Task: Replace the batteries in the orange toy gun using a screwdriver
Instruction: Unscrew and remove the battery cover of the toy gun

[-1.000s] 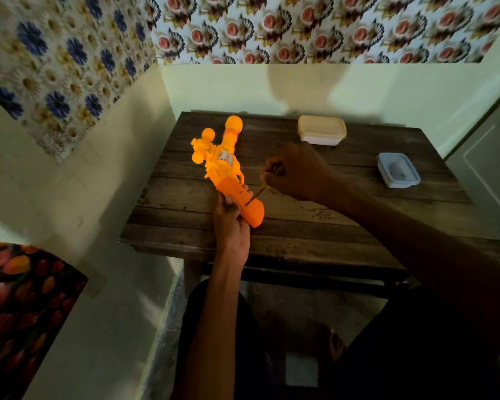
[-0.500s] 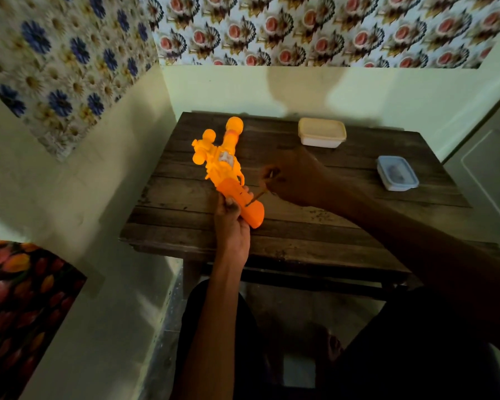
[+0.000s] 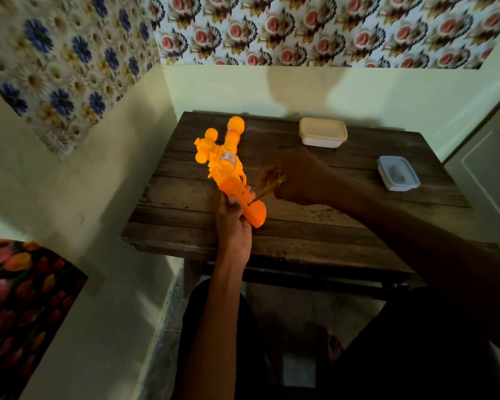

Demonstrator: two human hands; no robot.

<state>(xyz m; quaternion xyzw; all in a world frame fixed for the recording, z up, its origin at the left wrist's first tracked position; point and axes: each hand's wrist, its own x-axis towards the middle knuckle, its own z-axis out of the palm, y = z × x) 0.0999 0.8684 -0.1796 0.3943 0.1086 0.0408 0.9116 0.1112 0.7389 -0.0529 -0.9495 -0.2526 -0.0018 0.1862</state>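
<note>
Left hand (image 3: 233, 223) grips the orange toy gun (image 3: 228, 168) by its handle, over the tabletop (image 3: 329, 226) near its left side, prob. to steady it. Right hand (image 3: 298, 180) pinches the screwdriver (image 3: 267, 189), tip angled into the handle, likely at a cover screw.

Dim corner, floral wallpaper (image 3: 70, 67), dark wooden table (image 3: 315, 238).

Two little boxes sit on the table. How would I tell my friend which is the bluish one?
Find the dark wooden plank table. Near its right edge sits a small clear plastic box with a bluish lid. Unlike the opaque cream plastic tub farther back by the wall, it is see-through, with something dark inside.
</note>
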